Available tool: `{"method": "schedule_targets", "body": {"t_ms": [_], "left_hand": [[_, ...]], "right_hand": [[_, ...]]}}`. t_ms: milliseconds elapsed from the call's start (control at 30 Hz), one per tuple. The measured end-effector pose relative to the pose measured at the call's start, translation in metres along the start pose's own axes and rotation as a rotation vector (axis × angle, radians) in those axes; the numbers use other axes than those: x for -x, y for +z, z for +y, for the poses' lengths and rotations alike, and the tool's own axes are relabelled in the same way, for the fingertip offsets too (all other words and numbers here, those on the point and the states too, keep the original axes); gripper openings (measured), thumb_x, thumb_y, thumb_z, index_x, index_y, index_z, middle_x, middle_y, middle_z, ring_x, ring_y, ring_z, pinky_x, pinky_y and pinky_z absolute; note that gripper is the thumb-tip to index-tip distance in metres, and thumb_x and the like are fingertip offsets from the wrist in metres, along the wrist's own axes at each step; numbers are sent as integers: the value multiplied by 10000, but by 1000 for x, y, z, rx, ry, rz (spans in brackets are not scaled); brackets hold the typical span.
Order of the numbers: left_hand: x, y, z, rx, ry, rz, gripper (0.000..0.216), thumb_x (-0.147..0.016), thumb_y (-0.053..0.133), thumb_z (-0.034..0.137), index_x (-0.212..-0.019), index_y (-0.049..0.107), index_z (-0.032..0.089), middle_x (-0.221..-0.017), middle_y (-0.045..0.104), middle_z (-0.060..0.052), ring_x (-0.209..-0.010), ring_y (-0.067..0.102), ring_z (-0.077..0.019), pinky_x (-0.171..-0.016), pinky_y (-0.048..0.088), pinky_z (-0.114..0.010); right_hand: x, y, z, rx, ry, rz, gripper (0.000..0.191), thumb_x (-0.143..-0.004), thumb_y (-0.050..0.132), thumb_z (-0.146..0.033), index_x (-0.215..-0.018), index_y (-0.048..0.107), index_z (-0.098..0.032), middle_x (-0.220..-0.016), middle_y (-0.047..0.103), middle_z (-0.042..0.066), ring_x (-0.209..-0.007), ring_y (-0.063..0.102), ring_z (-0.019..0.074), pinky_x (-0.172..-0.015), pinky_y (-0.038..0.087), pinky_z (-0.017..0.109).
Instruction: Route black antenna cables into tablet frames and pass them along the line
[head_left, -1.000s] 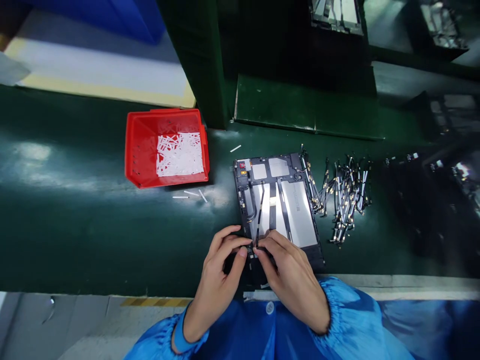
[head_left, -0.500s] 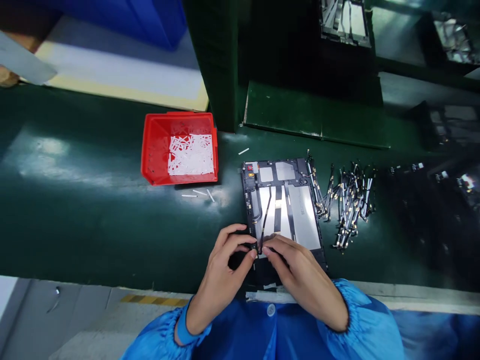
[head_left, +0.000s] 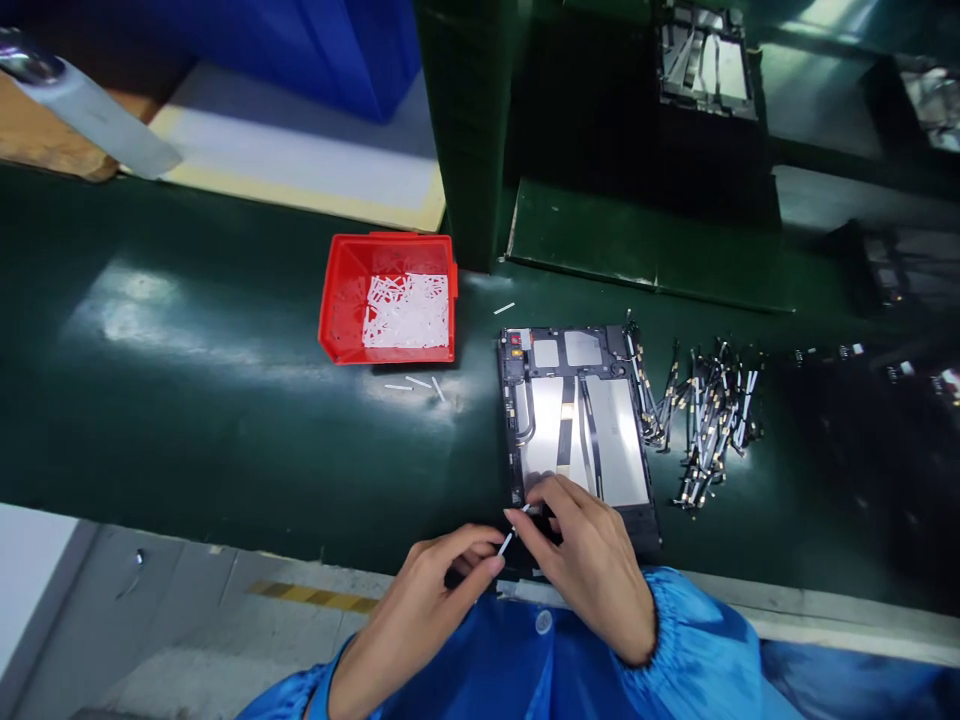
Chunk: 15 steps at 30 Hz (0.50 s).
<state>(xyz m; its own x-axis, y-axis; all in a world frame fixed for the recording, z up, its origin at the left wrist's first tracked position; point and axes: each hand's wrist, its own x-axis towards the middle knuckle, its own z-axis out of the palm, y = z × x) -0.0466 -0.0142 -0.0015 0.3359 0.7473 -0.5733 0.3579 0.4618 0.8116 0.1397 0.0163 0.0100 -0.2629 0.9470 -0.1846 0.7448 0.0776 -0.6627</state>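
An opened tablet [head_left: 600,430] lies back-up on the dark green belt [head_left: 187,400], showing silver battery panels and black flex cables. My left hand [head_left: 427,590] pinches a thin white strip [head_left: 508,540] at the tablet's near left corner. My right hand [head_left: 589,560] rests on the tablet's near edge, fingertips pressed together at the other end of the strip. Blue sleeves cover both wrists.
A red bin [head_left: 390,300] holding white strips stands to the left of the tablet, with a few loose strips [head_left: 420,383] on the belt beside it. A pile of flex cables [head_left: 705,410] lies to the right. A green post [head_left: 465,120] rises behind.
The left hand has drawn back toward me from the tablet's corner, pulling a white strip away. The flex cable that stood curved up from the tablet now lies flat. The camera view shifted left.
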Motion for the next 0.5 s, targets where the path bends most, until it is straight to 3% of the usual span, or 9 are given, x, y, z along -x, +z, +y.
{"method": "schedule_targets", "body": {"t_ms": [133,233,367,500], "left_hand": [[-6,8,-6,71,23,112,169,-888,624,351,-969,692,219,-758,692,23,-673,611,-109,-630,486,-190],[-15,13,0,138,141,218,137,-871,657,309,-968,691,219,-753,696,29,-656,623,-94,-614,492,-168],[-24,18,11,130,289,228,99,-888,645,241,-964,709,239,-832,716,21,-718,652,-86,-663,512,-155],[-28,16,11,36,421,236,194,-920,584,167,-1053,697,253,-920,728,-1,-808,677,-105,-742,543,-188]], "right_hand": [[3,-5,-2,-312,-87,84,50,-923,591,-205,-894,632,-200,-877,598,20,-790,606,131,-713,480,244],[3,-12,0,-527,-56,102,28,-871,670,-188,-870,663,-215,-838,647,-9,-766,611,100,-676,473,187],[-2,-16,9,-583,-6,93,108,-823,724,-192,-926,718,-223,-757,689,-34,-580,552,66,-542,446,161],[-2,-16,9,-594,-66,157,48,-828,713,-165,-855,730,-201,-729,688,-22,-597,566,73,-565,468,163]]}}
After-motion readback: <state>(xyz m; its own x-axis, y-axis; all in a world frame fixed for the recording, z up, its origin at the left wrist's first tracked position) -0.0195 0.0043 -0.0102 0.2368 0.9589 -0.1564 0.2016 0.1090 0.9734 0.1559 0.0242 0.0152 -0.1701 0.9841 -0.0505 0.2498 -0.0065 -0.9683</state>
